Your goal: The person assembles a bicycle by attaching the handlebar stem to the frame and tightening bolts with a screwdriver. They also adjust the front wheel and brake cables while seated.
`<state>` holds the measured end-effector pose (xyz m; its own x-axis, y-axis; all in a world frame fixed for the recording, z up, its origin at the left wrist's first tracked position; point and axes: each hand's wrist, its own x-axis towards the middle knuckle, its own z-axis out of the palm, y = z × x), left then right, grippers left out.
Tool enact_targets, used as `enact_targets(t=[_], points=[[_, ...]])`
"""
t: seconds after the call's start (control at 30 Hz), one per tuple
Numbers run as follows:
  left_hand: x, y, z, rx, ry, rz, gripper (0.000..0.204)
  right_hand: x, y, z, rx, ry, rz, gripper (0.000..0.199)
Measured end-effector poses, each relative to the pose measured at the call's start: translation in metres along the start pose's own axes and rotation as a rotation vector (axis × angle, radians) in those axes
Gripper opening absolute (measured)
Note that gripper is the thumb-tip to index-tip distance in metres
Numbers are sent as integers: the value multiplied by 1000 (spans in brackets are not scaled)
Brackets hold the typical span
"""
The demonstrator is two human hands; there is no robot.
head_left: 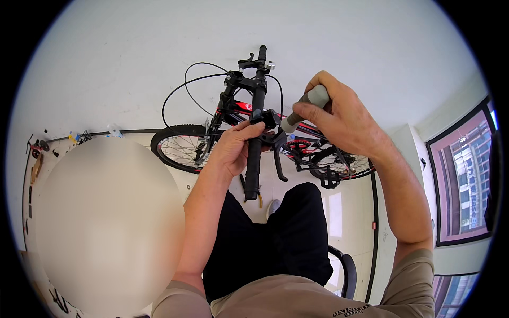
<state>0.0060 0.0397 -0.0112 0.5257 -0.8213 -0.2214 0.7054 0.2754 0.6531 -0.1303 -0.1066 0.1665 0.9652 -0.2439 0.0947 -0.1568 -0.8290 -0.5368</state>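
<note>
A black bicycle handlebar (pixel 258 100) runs toward me in the middle of the view, with a rubber grip (pixel 253 177) at its near end. My left hand (pixel 237 144) pinches a small black clamp-like bracket (pixel 265 117) on the bar, thumb on top. Right beside it is a brake lever (pixel 279 165). My right hand (pixel 339 114) is closed round a thick grey tool (pixel 316 97), which looks like a powered screwdriver. Its paler front end (pixel 289 123) points down-left at the bracket. Whether its tip touches anything is hidden.
The bicycle's front wheel (pixel 177 148) is at the left, its rear wheel (pixel 347 160) at the right, near a white wall (pixel 132 58). Cables loop left of the bar. A chair arm (pixel 348 275) is at my right; a blurred round patch covers the lower left.
</note>
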Motion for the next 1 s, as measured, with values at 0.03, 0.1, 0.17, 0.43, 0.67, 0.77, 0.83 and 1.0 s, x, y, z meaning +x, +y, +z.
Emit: enact_targets(t=[0.03, 0.1, 0.17, 0.43, 0.67, 0.77, 0.83, 1.0], points=[[0, 0, -1, -2, -6, -1, 34, 1, -4, -1, -94, -15, 51, 40], [0, 1, -2, 7, -1, -5, 34, 3, -9, -2, -140, 6, 100, 39], [-1, 2, -1, 14, 5, -7, 35, 3, -8, -2, -134, 37, 69, 39], [0, 0, -2, 36, 5, 4, 35, 4, -6, -1, -247, 31, 95, 42], [-1, 0, 4, 8, 18, -7, 32, -1, 18, 9, 88, 99, -136, 42], [0, 0, 1, 26, 19, -1, 32, -1, 2, 3, -11, 26, 6, 42], [0, 1, -4, 52, 25, 7, 34, 4, -9, 2, -115, 19, 140, 40], [-2, 2, 5, 25, 30, -11, 31, 1, 20, 15, 44, 160, -177, 36]])
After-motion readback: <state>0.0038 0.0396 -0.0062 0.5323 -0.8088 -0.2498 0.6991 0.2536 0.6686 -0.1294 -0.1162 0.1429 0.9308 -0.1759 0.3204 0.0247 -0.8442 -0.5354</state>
